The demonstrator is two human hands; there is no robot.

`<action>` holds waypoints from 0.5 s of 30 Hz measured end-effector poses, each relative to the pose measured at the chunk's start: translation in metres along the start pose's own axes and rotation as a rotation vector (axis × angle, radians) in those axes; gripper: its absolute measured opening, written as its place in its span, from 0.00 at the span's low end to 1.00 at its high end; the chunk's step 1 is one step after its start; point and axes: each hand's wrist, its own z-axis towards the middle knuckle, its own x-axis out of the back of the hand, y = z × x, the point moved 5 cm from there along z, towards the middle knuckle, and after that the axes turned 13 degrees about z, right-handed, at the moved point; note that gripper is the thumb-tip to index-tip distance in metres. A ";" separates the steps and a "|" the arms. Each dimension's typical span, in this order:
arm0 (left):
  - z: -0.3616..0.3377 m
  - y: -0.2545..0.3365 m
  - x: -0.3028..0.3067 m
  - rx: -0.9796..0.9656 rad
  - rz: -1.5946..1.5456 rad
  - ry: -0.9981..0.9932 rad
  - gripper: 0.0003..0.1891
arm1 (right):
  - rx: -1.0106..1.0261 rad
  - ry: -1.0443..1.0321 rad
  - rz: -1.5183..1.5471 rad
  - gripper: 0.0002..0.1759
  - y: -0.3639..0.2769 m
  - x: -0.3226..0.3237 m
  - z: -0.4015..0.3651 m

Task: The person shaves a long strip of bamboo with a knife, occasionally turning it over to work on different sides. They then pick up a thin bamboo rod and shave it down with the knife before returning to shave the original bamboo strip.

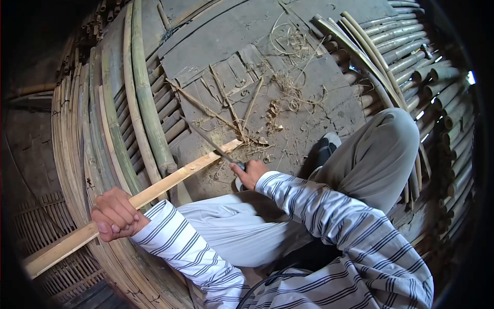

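A long split bamboo strip (177, 177) runs slantwise from the lower left up to the floor ahead of me. My left hand (118, 213) is wrapped round it, fingers closed, near the lower left. In my right hand (252, 173) is the handle of a knife, gripped in a fist above my leg. The long thin blade of this knife (210, 142) points up and left, crossing over the strip close to its far end. That end lies by a pile of shavings (253, 149) and several narrow bamboo slivers (225, 99).
Thick bamboo poles (141, 87) stretch along the left, beside bundled long strips (77, 134). Curled shavings (288, 87) litter the board floor (334, 118). More bamboo poles (406, 46) form a slatted surface at right. My bent knee (391, 134) rises at right.
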 end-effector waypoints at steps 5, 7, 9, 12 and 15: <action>0.006 -0.004 -0.003 0.007 0.087 0.048 0.14 | 0.023 0.056 -0.128 0.44 0.007 0.010 0.008; 0.010 -0.005 -0.003 0.015 0.116 0.022 0.15 | 0.056 0.067 -0.083 0.44 0.003 0.002 0.010; 0.011 -0.005 -0.003 0.007 0.104 0.023 0.14 | 0.054 0.037 -0.045 0.45 0.008 -0.002 0.010; 0.004 -0.004 -0.001 0.012 0.079 0.021 0.14 | -0.009 0.062 0.002 0.44 0.024 -0.001 0.019; 0.009 -0.003 -0.004 0.006 0.089 0.004 0.14 | -0.060 0.121 -0.024 0.44 0.042 0.006 0.033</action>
